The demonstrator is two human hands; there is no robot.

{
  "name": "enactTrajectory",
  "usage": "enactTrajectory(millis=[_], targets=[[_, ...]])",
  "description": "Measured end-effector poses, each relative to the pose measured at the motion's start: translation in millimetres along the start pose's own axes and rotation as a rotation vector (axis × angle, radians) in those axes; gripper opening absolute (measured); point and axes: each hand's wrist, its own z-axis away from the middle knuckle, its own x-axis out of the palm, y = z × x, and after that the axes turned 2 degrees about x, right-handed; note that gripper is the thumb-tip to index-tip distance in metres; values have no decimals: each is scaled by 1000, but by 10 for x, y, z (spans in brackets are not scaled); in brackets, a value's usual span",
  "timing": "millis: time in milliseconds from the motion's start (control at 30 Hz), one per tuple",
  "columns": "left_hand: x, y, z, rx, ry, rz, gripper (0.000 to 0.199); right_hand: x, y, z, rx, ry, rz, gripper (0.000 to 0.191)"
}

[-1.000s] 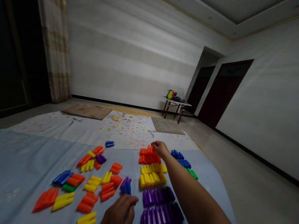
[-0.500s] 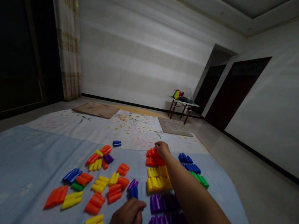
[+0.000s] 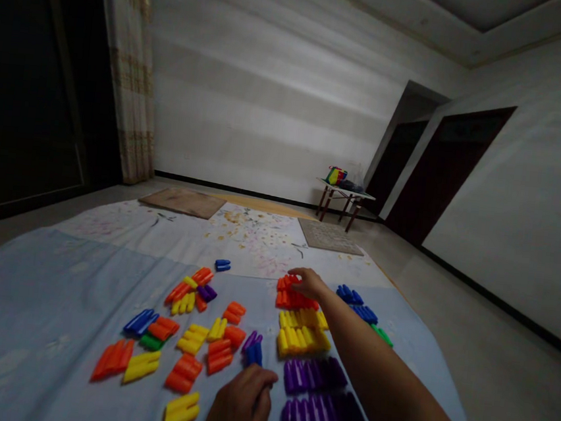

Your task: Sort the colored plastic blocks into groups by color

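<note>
The half-open right hand, right of centre, lay over orange pieces; the loosely curled left hand (bottom centre) adjoined blue pieces, any hold indiscernible.

Orange pieces: glossy, ridged, lying flat in two close rows beneath right hand, partly hidden by it; contact unclear. Yellow pieces: two packed rows, just nearside of right hand. Purple pieces: two glossy rows, beside left hand. Blue piece: ridged, lying just beyond left fingertips, against small purple piece.
</note>
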Motion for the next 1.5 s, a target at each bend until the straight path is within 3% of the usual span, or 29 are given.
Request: enactTrajectory(millis=[500,833,1033,1167,1333,1500], targets=[[-20,42,-6,-81,-40,55,24,23,-36,-24,-4,-9,207,60],[-50,78,-26,-89,-58,47,26,40,-74,25,-34,14,258,51],[-45,86,-33,-78,-43,44,26,35,-479,177,-191,23,211,52],[-36,83,-26,-82,-48,24,26,245,-936,340,-454,-129,185,44],[-40,80,-25,-100,-83,4,26,515,-1284,415,-402,-222,308,51],[-55,104,-31,-116,-70,24,27,462,-1303,373,-397,-302,371,47]])
